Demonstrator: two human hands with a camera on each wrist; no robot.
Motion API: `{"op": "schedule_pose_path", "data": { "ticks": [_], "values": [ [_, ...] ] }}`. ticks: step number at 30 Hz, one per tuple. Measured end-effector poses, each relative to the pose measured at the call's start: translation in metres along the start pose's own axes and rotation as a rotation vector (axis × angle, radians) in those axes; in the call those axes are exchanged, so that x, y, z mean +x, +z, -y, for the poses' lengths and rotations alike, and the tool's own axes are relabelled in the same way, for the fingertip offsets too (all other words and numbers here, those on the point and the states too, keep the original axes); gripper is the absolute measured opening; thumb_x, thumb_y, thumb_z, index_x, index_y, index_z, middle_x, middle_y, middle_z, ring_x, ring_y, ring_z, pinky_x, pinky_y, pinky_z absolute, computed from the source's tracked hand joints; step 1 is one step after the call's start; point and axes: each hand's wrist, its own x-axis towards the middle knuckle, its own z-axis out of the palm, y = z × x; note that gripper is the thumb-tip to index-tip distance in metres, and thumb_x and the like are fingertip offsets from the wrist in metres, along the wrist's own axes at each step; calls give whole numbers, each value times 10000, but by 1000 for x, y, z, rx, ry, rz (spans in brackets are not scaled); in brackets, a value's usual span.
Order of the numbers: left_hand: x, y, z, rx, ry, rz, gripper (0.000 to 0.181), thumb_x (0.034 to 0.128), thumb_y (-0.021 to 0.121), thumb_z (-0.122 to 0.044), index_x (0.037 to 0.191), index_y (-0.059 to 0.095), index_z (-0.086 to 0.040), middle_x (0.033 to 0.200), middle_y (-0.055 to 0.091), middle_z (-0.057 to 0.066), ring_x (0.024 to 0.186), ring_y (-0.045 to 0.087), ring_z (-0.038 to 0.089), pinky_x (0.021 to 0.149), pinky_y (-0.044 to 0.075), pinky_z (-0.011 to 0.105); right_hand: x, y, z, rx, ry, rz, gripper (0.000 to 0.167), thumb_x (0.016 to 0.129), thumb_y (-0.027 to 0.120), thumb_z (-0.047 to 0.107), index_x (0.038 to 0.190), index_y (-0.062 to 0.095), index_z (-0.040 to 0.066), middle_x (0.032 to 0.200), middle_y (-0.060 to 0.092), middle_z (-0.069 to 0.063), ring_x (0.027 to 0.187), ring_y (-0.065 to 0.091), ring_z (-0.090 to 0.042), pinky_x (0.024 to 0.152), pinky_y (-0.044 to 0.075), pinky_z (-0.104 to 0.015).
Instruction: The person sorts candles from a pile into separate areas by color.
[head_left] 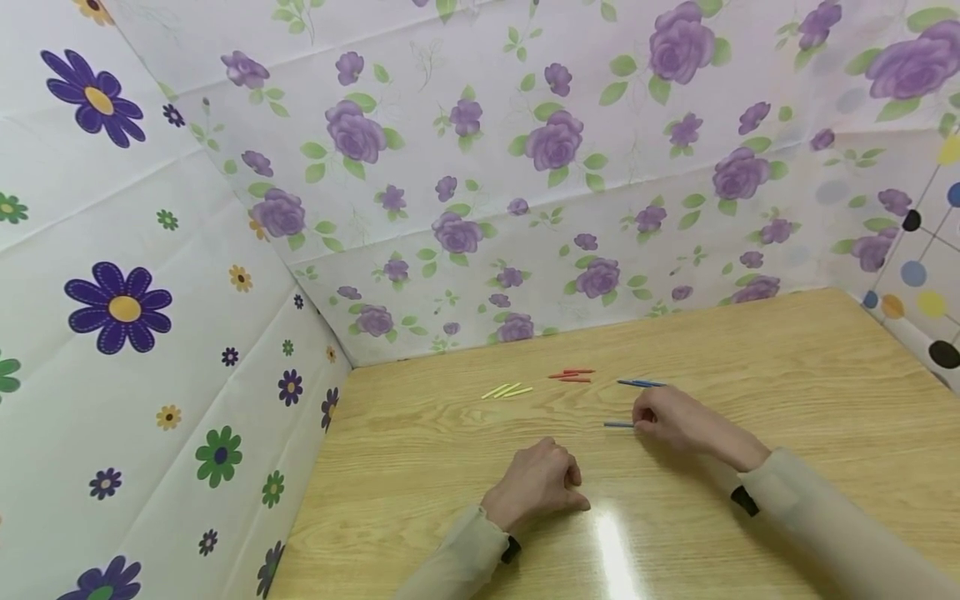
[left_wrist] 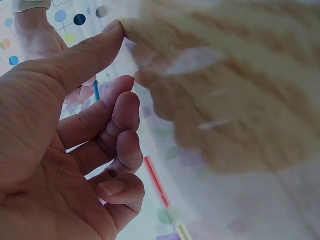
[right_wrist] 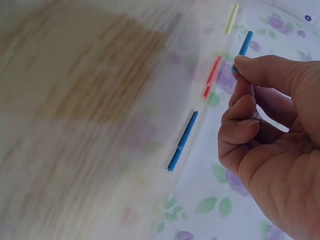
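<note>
My right hand (head_left: 678, 423) pinches one end of a slim blue crayon (head_left: 618, 425) between thumb and forefinger; its other end sticks out to the left. In the right wrist view the held crayon (right_wrist: 245, 43) appears above the tabletop. Just beyond this hand lie more blue crayons (head_left: 637, 383), partly behind it. My left hand (head_left: 536, 483) holds nothing; its fingers are loosely bent, and the thumb and forefinger tips touch the table (left_wrist: 260, 110). Red crayons (head_left: 573, 376) lie left of the blue ones, and yellow crayons (head_left: 507, 391) farther left.
The glossy wood-grain tabletop (head_left: 420, 450) reflects a bright light near its front. A purple-flowered cloth (head_left: 465, 167) hangs along the back edge. Another flowered sheet (head_left: 187, 333) borders the left side, and a dotted sheet (head_left: 918, 296) the right.
</note>
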Motion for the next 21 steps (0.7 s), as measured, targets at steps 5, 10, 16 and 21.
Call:
{"op": "schedule_pose_path", "data": {
  "ticks": [5,10,16,21],
  "values": [
    [1,1,1,1,3,2,264,830,955,-475,933,862,-250,854,738,-144,836,537,4,644,477,173,1,-3,-5,2,18,-6,130,1013,733,46,906,770,110,873,719,35,760,547,-60,669,480,-225],
    [1,1,1,16,13,-3,259,831,953,-480,905,847,-256,821,719,-155,827,533,6,627,463,171,5,-7,-10,16,37,0,117,1024,714,39,937,782,79,889,738,-6,746,560,-79,653,490,-232],
    [1,2,1,10,15,-2,257,834,951,-476,910,846,-254,821,721,-156,843,549,8,633,465,165,9,-12,-15,11,52,7,104,1027,698,30,984,792,41,931,755,-38,787,604,-93,683,523,-244],
    [1,2,1,12,18,-8,258,832,953,-478,915,849,-257,822,728,-156,842,552,12,630,464,167,12,-15,-19,2,49,-15,109,1017,698,23,966,794,39,913,749,-39,784,598,-106,689,517,-249]
  ]
}}
